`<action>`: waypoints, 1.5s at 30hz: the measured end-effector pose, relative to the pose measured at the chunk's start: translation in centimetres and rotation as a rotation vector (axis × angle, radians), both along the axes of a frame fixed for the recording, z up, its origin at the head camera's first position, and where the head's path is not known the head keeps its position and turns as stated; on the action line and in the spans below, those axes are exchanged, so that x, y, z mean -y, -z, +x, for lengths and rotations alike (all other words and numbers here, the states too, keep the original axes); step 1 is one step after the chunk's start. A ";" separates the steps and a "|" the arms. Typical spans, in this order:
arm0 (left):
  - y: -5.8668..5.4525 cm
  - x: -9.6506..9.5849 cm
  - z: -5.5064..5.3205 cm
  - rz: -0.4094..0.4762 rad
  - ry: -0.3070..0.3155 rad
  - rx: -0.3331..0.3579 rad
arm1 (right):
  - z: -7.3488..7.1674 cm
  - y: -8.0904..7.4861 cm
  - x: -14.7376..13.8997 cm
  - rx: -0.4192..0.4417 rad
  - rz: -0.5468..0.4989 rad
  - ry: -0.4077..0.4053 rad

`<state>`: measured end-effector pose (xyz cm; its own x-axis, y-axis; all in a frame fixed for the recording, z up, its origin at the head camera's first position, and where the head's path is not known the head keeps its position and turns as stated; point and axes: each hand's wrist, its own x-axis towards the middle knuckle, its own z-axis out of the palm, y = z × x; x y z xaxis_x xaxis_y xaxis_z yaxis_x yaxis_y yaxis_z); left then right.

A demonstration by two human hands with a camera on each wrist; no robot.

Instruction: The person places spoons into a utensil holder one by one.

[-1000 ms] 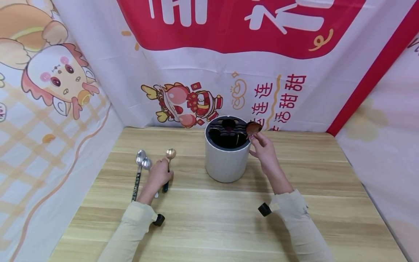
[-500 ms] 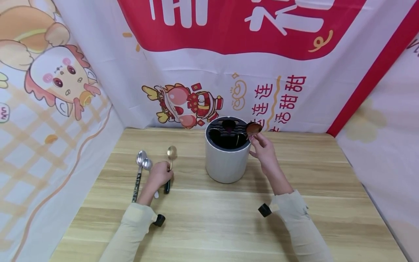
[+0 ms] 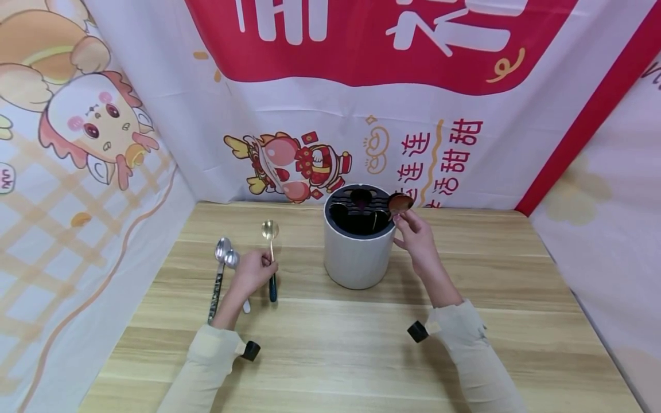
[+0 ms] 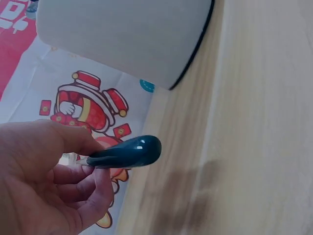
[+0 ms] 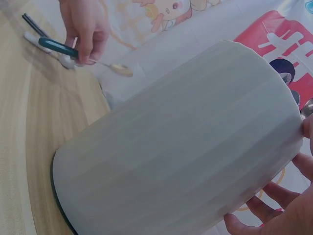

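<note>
My left hand (image 3: 253,271) pinches a gold spoon (image 3: 269,230) with a glossy dark teal handle (image 4: 129,152). The spoon hangs just over the table, bowl pointing away. To the right stands a white ribbed utensil holder (image 3: 358,258) with a dark slotted top. My right hand (image 3: 420,244) holds the holder's right side, its fingertips (image 5: 237,226) against the wall. A copper-coloured spoon bowl (image 3: 400,202) sticks up at the rim beside that hand. More dark utensils sit in the top, hard to make out.
Left of my left hand lie a silver spoon (image 3: 223,250) with a patterned handle and a smaller silver spoon (image 3: 232,259) with a white handle end. Behind the wooden table (image 3: 330,350) hangs a printed cloth (image 3: 310,103), close to the holder.
My left hand has lifted the gold spoon a little and shifted it slightly right, with the bowl moving farther from me. The right hand and the utensil holder have stayed put.
</note>
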<state>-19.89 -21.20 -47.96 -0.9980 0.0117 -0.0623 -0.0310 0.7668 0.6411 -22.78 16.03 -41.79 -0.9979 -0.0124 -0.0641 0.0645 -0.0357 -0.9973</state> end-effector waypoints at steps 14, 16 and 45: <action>-2.6 -0.9 1.0 0.167 -0.017 -0.071 | 0.0 0.0 -0.1 0.007 0.013 -0.011; -2.9 -1.0 1.1 0.187 -0.018 -0.072 | 0.0 0.0 -0.1 0.008 0.015 -0.009; -6.6 -3.3 2.0 0.200 0.029 -0.203 | 0.1 0.1 0.1 -0.004 0.012 0.000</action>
<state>-17.89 -17.90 -41.33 -0.9889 0.0319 0.1449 0.1331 0.6229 0.7709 -22.68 15.97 -41.86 -0.9981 -0.0113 -0.0604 0.0606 -0.0235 -0.9979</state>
